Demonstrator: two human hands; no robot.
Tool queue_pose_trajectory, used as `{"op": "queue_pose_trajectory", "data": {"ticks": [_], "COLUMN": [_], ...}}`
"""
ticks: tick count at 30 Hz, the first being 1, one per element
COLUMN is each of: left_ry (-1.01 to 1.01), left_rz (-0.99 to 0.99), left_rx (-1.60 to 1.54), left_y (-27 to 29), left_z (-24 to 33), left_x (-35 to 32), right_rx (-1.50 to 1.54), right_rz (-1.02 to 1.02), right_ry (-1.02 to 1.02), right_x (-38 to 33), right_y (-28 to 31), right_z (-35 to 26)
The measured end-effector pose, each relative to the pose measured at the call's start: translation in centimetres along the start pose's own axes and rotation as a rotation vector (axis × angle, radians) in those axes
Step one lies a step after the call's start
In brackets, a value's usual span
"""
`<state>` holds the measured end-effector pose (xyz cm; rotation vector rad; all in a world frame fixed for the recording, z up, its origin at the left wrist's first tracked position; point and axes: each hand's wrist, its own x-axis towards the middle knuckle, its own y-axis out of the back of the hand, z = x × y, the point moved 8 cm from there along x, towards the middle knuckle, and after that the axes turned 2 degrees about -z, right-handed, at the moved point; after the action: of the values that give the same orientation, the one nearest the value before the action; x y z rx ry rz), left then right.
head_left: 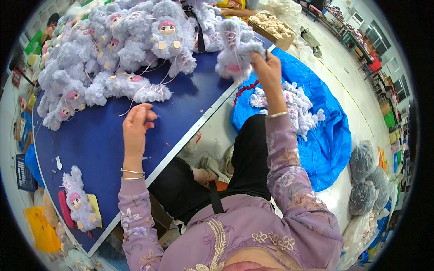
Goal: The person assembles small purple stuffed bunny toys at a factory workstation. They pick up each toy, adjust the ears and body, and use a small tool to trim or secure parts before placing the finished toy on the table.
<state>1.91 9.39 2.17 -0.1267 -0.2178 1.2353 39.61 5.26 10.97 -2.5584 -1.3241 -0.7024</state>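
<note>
Lavender plush (pixel 234 50) is pinched by the outstretched right hand (pixel 267 68); the left hand (pixel 137 120) half-curls, empty.

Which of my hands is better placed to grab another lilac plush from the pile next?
Likely your left hand: it looks empty and sits close to the plush pile. Your right hand is occupied, gripping a plush toy.

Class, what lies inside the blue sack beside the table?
Pale lilac plush toys lie in the blue sack. The right forearm hides some of them; anything beneath the top toys cannot be seen.
</note>
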Motion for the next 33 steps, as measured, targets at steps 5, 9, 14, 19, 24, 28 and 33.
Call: {"op": "queue_pose_trajectory", "data": {"ticks": [5, 9, 14, 19, 24, 28, 33], "left_ry": [-0.056, 0.020, -0.033, 0.046, -0.090, -0.034, 0.074], "left_rz": [-0.363, -0.553, -0.505, -0.310, -0.176, -0.226, -0.200], "left_rx": [0.067, -0.151, -0.183, -0.085, -0.237, -0.253, -0.531], "left_y": [-4.1, -6.6, -5.5, -4.2, -3.2, -3.3, -3.4], "left_z": [-0.1, -0.4, 0.6, -0.4, 0.2, 0.2, -1.1], "left_x": [-1.1, -2.7, -2.3, -1.5, -0.9, -1.2, -1.6], "right_rx": [0.261, 0.432, 0.405, 0.461, 0.050, 0.225, 0.400], "right_rz": [-0.293, -0.446, -0.459, -0.557, -0.566, -0.561, -0.562], "right_ry": [-0.383, -0.554, -0.536, -0.497, -0.225, -0.269, -0.304], "right_x": [-3.5, -6.1, -7.5, -8.3, -12.3, -13.7, -14.1], "right_y": [-6.1, -11.8, -16.0, -17.1, -16.5, -17.1, -17.3], "right_z": [-4.2, -3.9, -2.9, -3.5, -2.5, -1.4, -2.2]}}
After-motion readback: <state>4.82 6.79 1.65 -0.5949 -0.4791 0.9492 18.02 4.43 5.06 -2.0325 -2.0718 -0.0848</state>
